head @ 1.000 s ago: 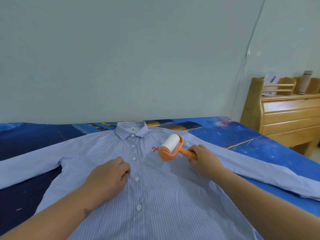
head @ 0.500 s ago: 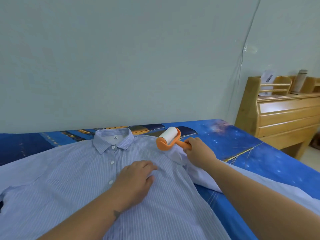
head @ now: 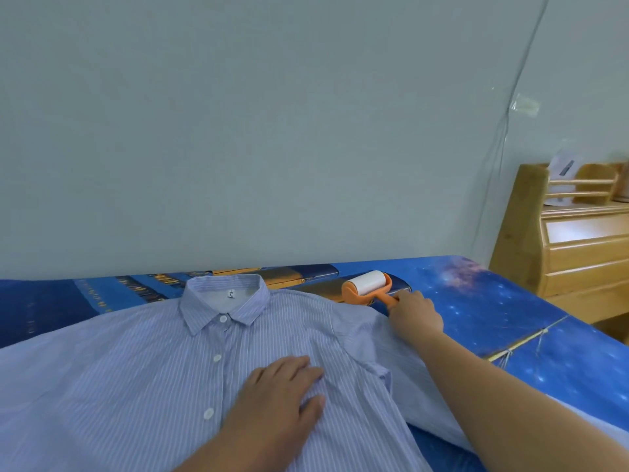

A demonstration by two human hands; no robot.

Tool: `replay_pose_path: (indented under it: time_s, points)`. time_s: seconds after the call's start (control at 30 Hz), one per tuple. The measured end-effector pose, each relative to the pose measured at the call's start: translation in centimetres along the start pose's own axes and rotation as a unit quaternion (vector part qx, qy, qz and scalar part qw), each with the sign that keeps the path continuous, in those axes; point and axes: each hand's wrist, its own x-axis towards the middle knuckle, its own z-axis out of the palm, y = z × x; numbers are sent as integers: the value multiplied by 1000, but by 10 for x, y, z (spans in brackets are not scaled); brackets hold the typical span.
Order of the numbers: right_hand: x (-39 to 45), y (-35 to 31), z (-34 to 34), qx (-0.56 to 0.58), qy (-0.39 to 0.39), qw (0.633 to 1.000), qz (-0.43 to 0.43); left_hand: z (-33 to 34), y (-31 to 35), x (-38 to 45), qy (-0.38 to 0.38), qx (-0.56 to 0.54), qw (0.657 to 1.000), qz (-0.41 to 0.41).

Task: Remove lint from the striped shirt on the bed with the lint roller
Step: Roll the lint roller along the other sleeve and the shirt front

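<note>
A light blue striped shirt [head: 143,376] lies buttoned and face up on the bed, collar toward the wall. My left hand [head: 282,393] rests flat on its chest, fingers apart, pressing the cloth to the right of the button line. My right hand [head: 415,313] grips the orange handle of the lint roller [head: 367,287]. The roller's white drum sits at the far edge of the shirt's right shoulder, partly over the bedsheet.
The bed has a blue starry sheet [head: 510,321] and runs along a pale wall. A wooden headboard with drawers and shelves [head: 578,247] stands at the right. A thin cable [head: 503,131] hangs down the wall near it.
The roller has travelled from the chest near the red mark up and right to the shoulder edge. My left hand has shifted right across the button line. The view has swung right.
</note>
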Motion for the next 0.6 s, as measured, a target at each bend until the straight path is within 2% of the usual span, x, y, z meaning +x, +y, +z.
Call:
replay_pose_path:
  time_s: [0.4, 0.5, 0.6]
  points:
    - [-1, -8, 11, -59, 76, 994, -44, 3, -1, -1, 4, 14, 1000, 0]
    - [-8, -21, 0, -31, 98, 991, -90, -2, 1, -2, 3, -5, 1000, 6]
    - [-28, -39, -13, 77, 57, 987, -131, -12, 4, -5, 20, -49, 999, 2]
